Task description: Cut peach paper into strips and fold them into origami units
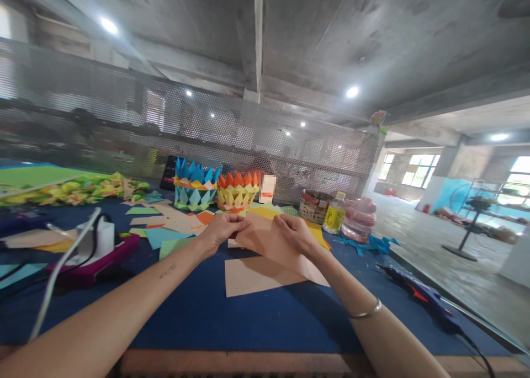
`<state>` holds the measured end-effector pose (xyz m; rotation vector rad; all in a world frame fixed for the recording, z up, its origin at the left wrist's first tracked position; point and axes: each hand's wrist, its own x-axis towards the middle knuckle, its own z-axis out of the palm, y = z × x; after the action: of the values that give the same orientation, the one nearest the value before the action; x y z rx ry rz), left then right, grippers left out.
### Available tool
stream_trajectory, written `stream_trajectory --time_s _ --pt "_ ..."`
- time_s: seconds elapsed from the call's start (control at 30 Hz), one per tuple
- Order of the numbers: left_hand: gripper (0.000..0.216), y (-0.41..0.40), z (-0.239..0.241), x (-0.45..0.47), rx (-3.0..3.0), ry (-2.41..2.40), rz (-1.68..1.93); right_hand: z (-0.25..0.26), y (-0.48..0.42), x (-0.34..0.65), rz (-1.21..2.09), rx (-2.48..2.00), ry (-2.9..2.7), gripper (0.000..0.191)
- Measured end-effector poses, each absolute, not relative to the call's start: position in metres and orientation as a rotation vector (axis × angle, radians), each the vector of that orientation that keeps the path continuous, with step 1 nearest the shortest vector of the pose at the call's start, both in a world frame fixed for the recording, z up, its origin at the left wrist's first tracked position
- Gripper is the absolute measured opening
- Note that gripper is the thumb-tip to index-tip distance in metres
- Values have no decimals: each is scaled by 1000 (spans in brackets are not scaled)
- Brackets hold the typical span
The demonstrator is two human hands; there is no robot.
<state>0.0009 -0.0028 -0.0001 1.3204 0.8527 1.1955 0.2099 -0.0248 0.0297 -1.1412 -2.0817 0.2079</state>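
Observation:
Between my two hands is a sheet of peach paper, tilted up off the table. My left hand pinches its upper left corner with thumb and fingers. At the top right edge, my right hand grips the same sheet, fingers curled behind it. Beneath lies another flat peach paper sheet on the blue table cover, partly hidden by the held one. Beyond my hands stand two folded-paper baskets, one blue and green, the other orange and yellow. Loose coloured paper pieces lie left of my left hand.
A magenta power strip with a white plug and cables lies left. At right are a glue gun, a yellow-labelled bottle, a pink jar and blue scraps. A perforated metal panel borders the table's back.

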Motion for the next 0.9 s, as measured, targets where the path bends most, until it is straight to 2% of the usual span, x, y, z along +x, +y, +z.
stream_trajectory --time_s 0.23,0.9 --pt "34 -4 0 1 1346 852 1216 27 -25 210 174 -1188 -2107 27" --pt "31 -5 2 1 1402 844 1175 23 -16 216 149 -1171 -2135 25"
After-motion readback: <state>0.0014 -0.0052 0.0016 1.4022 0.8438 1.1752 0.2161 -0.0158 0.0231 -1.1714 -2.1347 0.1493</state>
